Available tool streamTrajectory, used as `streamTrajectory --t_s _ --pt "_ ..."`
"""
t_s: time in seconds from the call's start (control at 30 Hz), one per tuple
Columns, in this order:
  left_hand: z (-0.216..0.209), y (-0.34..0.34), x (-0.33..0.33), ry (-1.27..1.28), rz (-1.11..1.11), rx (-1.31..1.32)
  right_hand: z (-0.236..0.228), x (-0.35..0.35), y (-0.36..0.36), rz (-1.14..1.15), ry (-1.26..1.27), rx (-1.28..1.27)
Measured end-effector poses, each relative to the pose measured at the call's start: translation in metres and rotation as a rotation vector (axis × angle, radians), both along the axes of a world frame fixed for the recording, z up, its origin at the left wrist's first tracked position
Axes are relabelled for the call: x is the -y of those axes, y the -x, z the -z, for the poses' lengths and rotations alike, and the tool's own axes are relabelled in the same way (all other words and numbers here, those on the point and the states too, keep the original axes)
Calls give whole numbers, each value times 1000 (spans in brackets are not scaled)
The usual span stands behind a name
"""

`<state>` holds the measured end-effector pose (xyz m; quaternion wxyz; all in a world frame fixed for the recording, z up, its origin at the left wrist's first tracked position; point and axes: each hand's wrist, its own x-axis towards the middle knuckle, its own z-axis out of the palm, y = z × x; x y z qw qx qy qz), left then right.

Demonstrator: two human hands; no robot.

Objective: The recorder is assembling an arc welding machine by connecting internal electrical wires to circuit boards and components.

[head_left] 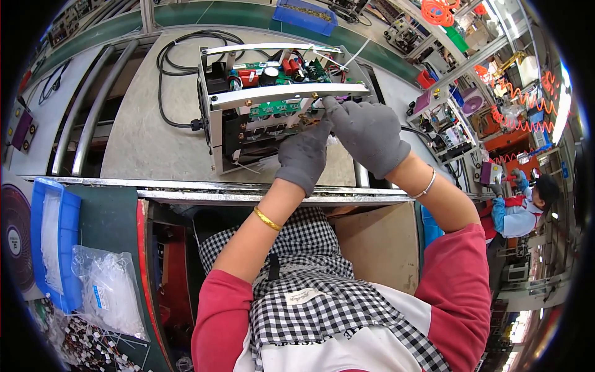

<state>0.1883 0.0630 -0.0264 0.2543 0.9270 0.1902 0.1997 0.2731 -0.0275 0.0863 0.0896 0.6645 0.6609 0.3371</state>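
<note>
A factory assembly line, by its metal rollers (94,115) built into the table (248,196), open-framed electronic units (263,98), coiled orange hoses (522,123), and a co-worker (519,221) past the near edge's right end.

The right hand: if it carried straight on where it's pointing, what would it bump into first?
Probably the pale near rail of the open electronic unit; the gloved right hand points up-left at it, though depth is unclear and they may be touching.

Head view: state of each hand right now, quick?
Left hand: gloved fingers at the open side of the electronics unit; whether holding anything cannot be told.
Right hand: fingers curled by its near rail; grip cannot be told.
</note>
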Motion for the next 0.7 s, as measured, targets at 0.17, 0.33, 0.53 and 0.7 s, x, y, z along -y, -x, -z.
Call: streamTrajectory --t_s 0.17,0.33,0.53,0.7 --pt "11 -1 1 -48 -29 18 4 -5 8 22 40 37" --pt "-2 -1 0 -25 -30 -29 12 0 3 51 11 54" --pt "-1 -3 -3 -41 -57 -34 16 -1 6 21 -74 82" --pt "-10 19 -5 -77 -58 -79 31 16 16 46 -214 -469"
